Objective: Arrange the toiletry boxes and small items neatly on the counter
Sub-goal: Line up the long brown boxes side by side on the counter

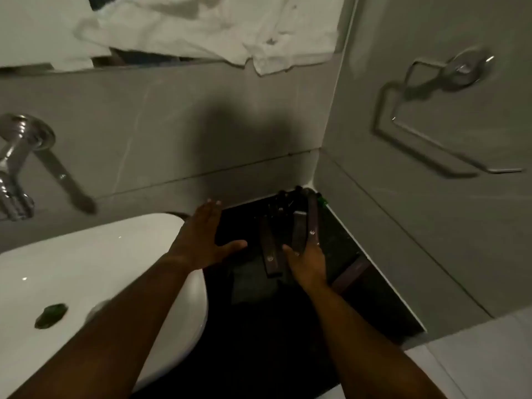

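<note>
Several long, narrow brown toiletry boxes lie on the black counter [288, 326] in the corner. One box [270, 251] lies flat between my hands. My right hand [308, 263] grips the near ends of two more boxes [305, 226], which point toward the corner. My left hand [201, 237] hovers open, fingers spread, just left of the boxes above the counter's edge by the basin. Another brown box [349, 273] lies flat against the right wall. Small dark items [283, 198] sit in the far corner, too dim to make out.
A white basin [86, 283] with a dark drain fills the left. A chrome tap [20, 156] is fixed to the back wall. A metal holder [431, 133] hangs on the right wall. White cloth [201, 27] shows above in the mirror.
</note>
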Motion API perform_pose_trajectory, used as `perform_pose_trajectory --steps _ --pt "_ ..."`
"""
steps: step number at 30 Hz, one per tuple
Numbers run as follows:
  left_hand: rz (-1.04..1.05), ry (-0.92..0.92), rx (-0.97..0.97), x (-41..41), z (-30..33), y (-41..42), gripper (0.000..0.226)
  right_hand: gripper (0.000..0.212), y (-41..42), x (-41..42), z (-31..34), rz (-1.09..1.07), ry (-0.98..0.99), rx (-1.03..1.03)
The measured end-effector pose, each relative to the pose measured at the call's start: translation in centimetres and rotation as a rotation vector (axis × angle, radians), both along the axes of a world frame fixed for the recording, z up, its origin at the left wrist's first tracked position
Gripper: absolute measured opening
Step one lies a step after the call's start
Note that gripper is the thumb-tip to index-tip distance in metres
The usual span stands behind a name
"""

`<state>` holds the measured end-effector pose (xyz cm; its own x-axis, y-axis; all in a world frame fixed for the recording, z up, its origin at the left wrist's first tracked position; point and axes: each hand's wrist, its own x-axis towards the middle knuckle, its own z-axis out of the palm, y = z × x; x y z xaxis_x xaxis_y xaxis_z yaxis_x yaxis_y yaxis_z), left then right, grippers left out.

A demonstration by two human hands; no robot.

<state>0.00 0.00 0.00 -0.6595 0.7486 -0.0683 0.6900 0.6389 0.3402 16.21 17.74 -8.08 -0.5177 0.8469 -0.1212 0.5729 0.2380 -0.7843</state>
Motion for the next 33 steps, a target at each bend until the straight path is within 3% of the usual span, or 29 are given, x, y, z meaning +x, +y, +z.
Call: perform_pose_trajectory --steps 3,7,10,15,18,22,26,33 --pt "-0.087 0.146 -0.086 -1.0 -3.1 -0.3 0.118 0.058 1.4 -1.2 -2.3 -0.069 -0.206 -0.035" --pt "-0.119 0.260 -0.117 -2.0 -5.4 -0.4 0.108 0.057 2.3 -2.7 -4.4 -0.090 -0.418 0.055" --pt "-0.128 0.277 -0.121 -2.2 -5.1 -0.2 0.107 0.044 2.4 -3.4 -4.9 -0.148 -0.402 0.037" --pt "-0.118 0.266 -0.111 -2.1 -4.9 -0.2 0.105 0.055 0.4 -2.3 -3.4 -0.203 -0.262 0.032" --pt "-0.120 0.282 -0.107 -1.9 -5.0 -0.4 0.110 0.049 -2.5 -0.5 -1.8 -0.227 -0.159 0.053" --pt "-0.109 0.254 -0.022 -1.9 -5.3 -0.6 0.111 0.041 -9.5 3.8 -1.9 -0.030 -0.040 0.046" --pt "-0.108 0.222 -0.038 -2.2 -5.7 -0.7 0.111 0.045 -14.5 7.5 -4.3 0.112 -0.113 0.031" --pt "-0.102 0.246 -0.039 -2.5 -6.0 -0.4 0.112 0.056 -15.9 10.1 -7.1 0.128 -0.270 0.241"
